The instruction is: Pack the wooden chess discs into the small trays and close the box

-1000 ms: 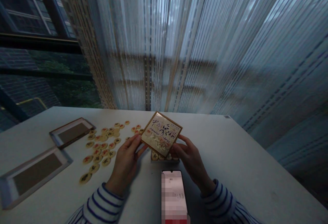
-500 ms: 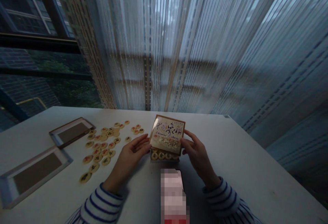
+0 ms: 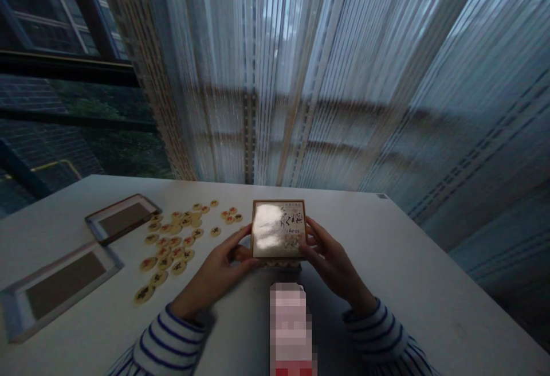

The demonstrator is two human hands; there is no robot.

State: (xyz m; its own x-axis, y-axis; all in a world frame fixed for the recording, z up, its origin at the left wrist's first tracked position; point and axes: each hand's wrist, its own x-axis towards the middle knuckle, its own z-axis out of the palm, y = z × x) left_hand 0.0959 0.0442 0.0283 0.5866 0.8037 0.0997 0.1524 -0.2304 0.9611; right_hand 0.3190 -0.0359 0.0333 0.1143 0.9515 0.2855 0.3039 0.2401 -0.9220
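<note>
A square box lid (image 3: 275,238) printed "Chinese chess" lies over a box of chess pieces (image 3: 281,264), whose front row just shows below the lid's near edge. My left hand (image 3: 230,261) grips the lid's left side, thumb at the near left corner. On the right side, my right hand (image 3: 324,255) holds the lid between thumb and fingers. Light glares off the left half of the lid's face. Loose round Chinese chess pieces (image 3: 176,242), with red and black characters, are scattered to the left of my left hand.
Two shallow open trays or lids lie at the left: a smaller one (image 3: 95,226) farther back and a larger one (image 3: 17,321) nearer. A blurred-out pinkish object (image 3: 290,324) sits between my forearms. The white table (image 3: 408,284) ends at a sheer curtain (image 3: 301,106).
The lid has turned from a tilt to square with the box and come down over it, covering most of the pieces inside. My left hand has closed in on the lid's left side.
</note>
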